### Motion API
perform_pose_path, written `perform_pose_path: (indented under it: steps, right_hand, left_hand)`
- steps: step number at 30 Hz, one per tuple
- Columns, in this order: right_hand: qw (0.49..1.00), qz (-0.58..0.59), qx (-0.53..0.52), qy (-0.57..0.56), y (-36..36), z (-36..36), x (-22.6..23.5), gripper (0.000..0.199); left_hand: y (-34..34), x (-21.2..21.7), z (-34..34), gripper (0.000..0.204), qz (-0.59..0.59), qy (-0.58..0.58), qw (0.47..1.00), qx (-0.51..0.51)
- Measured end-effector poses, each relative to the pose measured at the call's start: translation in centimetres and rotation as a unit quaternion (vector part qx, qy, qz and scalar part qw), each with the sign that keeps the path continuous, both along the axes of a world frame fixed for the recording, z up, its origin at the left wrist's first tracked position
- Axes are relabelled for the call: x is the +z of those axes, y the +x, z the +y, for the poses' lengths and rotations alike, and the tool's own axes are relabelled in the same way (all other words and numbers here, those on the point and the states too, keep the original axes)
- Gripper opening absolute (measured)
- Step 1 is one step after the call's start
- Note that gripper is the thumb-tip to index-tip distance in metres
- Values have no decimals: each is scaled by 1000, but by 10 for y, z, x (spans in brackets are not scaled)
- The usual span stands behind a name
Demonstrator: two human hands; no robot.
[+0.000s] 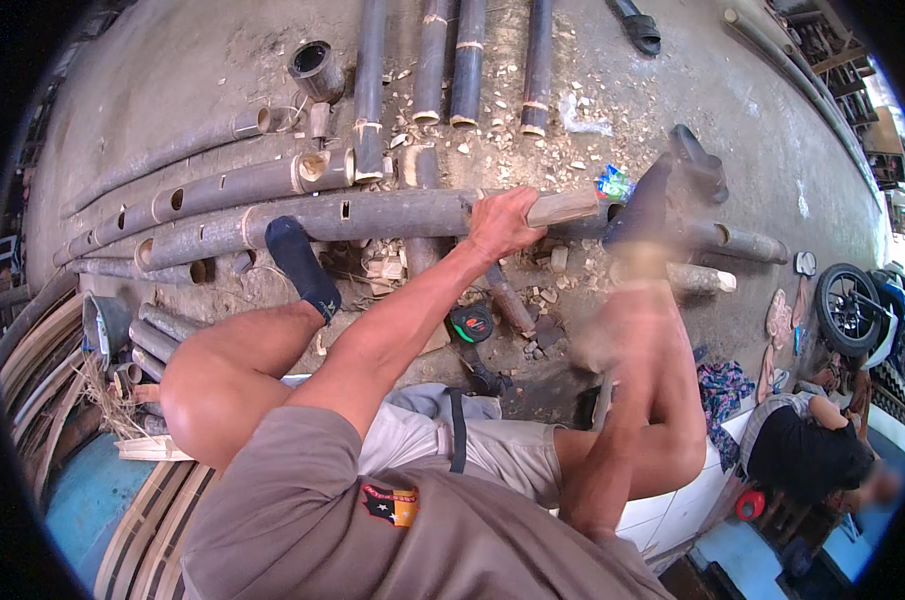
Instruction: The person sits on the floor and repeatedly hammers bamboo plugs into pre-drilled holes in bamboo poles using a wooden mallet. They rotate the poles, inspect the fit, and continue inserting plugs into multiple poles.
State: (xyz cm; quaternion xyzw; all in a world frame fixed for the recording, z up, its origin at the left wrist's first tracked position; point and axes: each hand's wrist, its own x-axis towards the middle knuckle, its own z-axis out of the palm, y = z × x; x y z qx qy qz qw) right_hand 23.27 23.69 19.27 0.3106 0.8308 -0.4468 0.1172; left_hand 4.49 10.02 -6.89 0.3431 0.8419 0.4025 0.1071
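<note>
A long dark bamboo pole [392, 213] lies across the ground in front of me, with a small rectangular slot cut in it. My left hand [505, 222] is closed round a pale wooden piece [562, 207] lying along the top of the pole; its far part is hidden under the hand. My right hand [627, 325] is smeared by motion beside my right shin, so its fingers and anything in them cannot be made out. My left foot in a dark sock [297, 265] presses against the pole.
A green and black tape measure [471, 322] lies below the pole among wood chips. More bamboo poles [467, 70] lie beyond and at left. Bamboo strips [157, 530] are stacked lower left. A motorbike wheel [847, 308] and another person [812, 445] are at right.
</note>
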Motion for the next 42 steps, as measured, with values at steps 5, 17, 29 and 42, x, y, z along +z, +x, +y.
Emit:
perform_pose_path:
  steps: [5,17,29,42]
  right_hand:
    - [941,145,-298,-69,45,8,-68,49]
    - [914,248,-313,77,36,10,-67,51]
    - [911,256,-320,42,53,-19,-95,63]
    - [893,244,-360,-116,39,-51,-104,69]
  left_hand:
    - [1,2,-6,31,-14,-23,1000,-7]
    - [-3,-1,-11,32,8,-18,1000,-5]
    - [-2,-5,-15,34,20,-14,1000,-4]
    - [12,-12,-13,36,62,3,996,68]
